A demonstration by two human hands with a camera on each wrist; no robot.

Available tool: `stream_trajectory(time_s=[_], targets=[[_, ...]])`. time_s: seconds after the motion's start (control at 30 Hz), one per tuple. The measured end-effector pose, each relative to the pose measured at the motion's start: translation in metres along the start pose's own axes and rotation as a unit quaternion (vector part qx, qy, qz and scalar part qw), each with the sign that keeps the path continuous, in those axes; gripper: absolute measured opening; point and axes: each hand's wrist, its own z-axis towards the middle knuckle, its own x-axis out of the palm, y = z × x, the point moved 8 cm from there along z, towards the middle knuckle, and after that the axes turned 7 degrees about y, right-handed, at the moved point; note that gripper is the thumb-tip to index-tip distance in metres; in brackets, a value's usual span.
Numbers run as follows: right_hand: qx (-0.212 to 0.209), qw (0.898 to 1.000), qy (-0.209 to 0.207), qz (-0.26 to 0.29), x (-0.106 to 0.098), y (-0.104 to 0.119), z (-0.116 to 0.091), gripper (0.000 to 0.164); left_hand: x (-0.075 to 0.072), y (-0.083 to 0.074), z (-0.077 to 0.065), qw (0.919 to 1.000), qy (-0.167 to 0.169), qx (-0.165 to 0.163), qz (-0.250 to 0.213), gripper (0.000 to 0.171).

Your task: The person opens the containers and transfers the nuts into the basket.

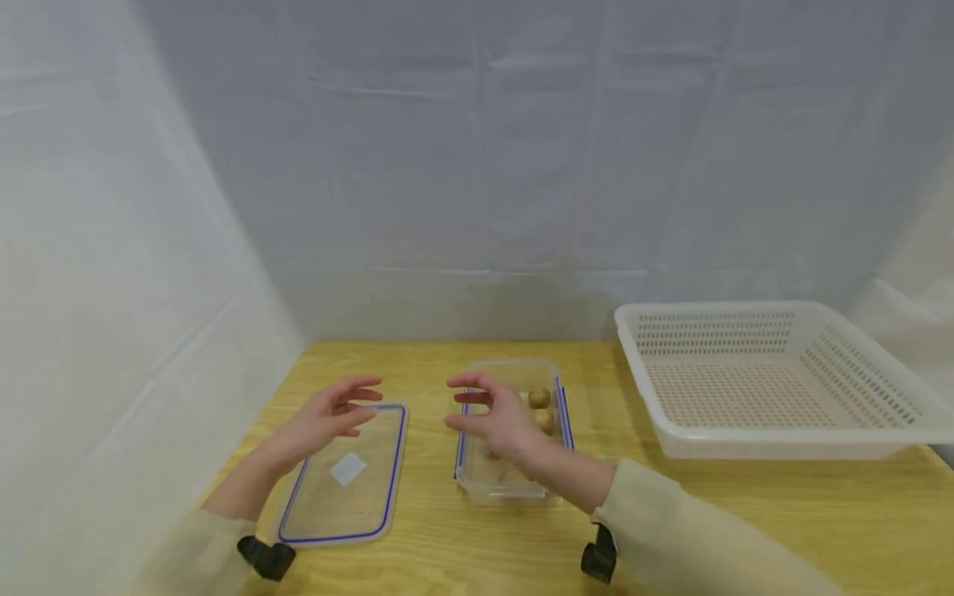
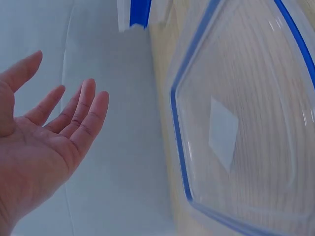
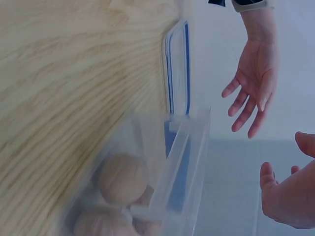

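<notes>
My left hand (image 1: 328, 420) is raised above a clear lid (image 1: 339, 507) with a blue seal, its fingers spread loosely and holding nothing. A small white square label (image 2: 223, 133) is on the lid, which lies flat on the table. Over the clear plastic container (image 1: 507, 490) hovers my right hand (image 1: 501, 418), fingers loosely bent and empty. The container stands uncovered, with blue-edged sides. Several round brown things (image 3: 123, 179) lie inside it; their exact kind cannot be told. My right hand hides part of them in the head view.
A large white perforated basket (image 1: 734, 439) stands on the right side of the wooden table (image 1: 440, 546). Pale sheeting (image 1: 462, 165) hangs behind the table and down its left side.
</notes>
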Motion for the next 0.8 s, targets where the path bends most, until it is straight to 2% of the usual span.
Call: stream_trajectory(time_s=[0.27, 0.43, 0.63, 0.8], targets=[[-0.024, 1.0, -0.004, -0.004, -0.031, 0.0, -0.01, 0.044, 0.021, -0.007, 0.024, 0.9995, 0.003, 0.019, -0.027, 0.062], [-0.03, 0.998, -0.006, -0.052, -0.051, -0.007, -0.013, 0.05, 0.034, -0.004, 0.039, 0.999, 0.004, 0.008, -0.044, 0.077], [-0.058, 0.991, 0.035, -0.115, -0.065, -0.013, -0.011, 0.056, 0.055, 0.0, 0.057, 0.9977, 0.035, -0.006, -0.057, 0.083], [-0.08, 0.982, 0.07, -0.155, -0.072, -0.014, -0.007, 0.059, 0.065, 0.006, 0.069, 0.9959, 0.058, -0.021, -0.066, 0.083]])
